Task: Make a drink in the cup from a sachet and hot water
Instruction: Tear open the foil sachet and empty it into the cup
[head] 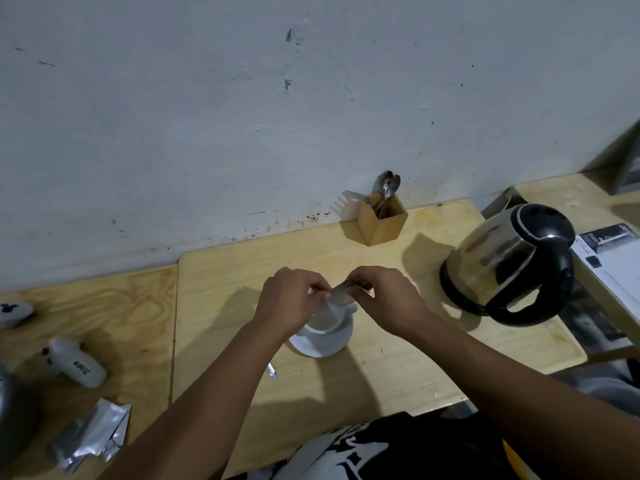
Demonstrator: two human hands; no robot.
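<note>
A white cup (325, 322) stands on a white saucer (322, 344) in the middle of the wooden table. Directly above the cup, a small silvery sachet (341, 295) is pinched between both hands. My left hand (289, 299) grips its left end and my right hand (384, 296) grips its right end. My left wrist hides part of the cup. A steel electric kettle (509, 263) with a black handle sits on its base to the right.
A wooden holder (381, 220) with spoons and a fork stands against the wall. Crumpled foil sachets (93, 433) and a white tube (78, 363) lie at the left. A torn foil scrap (272, 370) lies near the saucer. A white box (613, 261) sits right of the kettle.
</note>
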